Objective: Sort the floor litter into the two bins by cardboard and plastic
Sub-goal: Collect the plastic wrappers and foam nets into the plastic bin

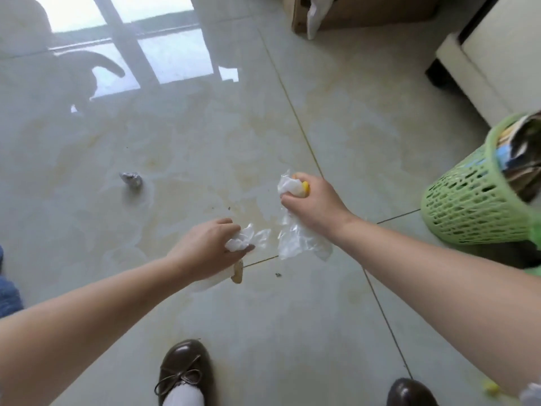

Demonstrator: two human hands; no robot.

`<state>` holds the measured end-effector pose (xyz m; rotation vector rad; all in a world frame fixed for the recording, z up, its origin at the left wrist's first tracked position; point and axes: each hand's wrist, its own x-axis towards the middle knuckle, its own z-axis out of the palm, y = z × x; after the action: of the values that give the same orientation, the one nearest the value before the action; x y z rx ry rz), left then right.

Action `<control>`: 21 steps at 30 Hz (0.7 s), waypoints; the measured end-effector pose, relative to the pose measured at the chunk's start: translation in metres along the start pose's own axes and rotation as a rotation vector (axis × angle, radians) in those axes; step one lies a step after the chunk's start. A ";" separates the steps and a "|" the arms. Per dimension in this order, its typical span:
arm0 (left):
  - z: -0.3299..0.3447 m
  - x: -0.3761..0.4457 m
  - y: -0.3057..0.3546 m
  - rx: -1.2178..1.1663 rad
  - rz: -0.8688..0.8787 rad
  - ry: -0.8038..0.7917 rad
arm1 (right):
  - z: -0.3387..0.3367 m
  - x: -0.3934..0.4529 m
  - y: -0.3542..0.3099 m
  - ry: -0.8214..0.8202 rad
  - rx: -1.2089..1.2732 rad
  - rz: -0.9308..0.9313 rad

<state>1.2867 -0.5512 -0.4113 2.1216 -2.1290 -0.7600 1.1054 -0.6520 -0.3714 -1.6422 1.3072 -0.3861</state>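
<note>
My right hand [314, 202] grips a bundle of clear plastic wrap [295, 241] together with a small white and yellow plastic piece [297, 187]; the wrap hangs below the fist. My left hand [205, 249] pinches a crumpled white plastic scrap [243, 240] just left of that wrap. Under the left hand lie a white sheet [209, 282] and a tan cardboard bit [237, 272]. A crumpled silver foil ball [131, 179] lies alone on the floor at the left. A green mesh bin [474, 206] holding printed cardboard stands at the right.
My two brown shoes [184, 373] stand at the bottom edge. A cream sofa [494, 63] rises behind the green bin, and a wooden cabinet base [360, 13] sits at the top. Small yellow and white scraps [491, 386] lie at the lower right. The floor is glossy tile.
</note>
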 end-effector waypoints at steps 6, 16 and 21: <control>-0.073 0.014 0.136 -0.168 0.132 0.227 | -0.107 -0.075 -0.003 0.265 0.059 -0.060; -0.081 -0.002 0.392 -0.389 0.559 0.258 | -0.263 -0.258 0.058 0.853 0.092 -0.117; -0.034 0.013 0.479 -0.294 0.652 0.188 | -0.315 -0.295 0.113 1.032 -0.078 -0.053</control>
<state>0.8531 -0.6013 -0.2105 1.1889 -2.2252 -0.6987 0.6998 -0.5400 -0.2219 -1.5695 2.0179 -1.3461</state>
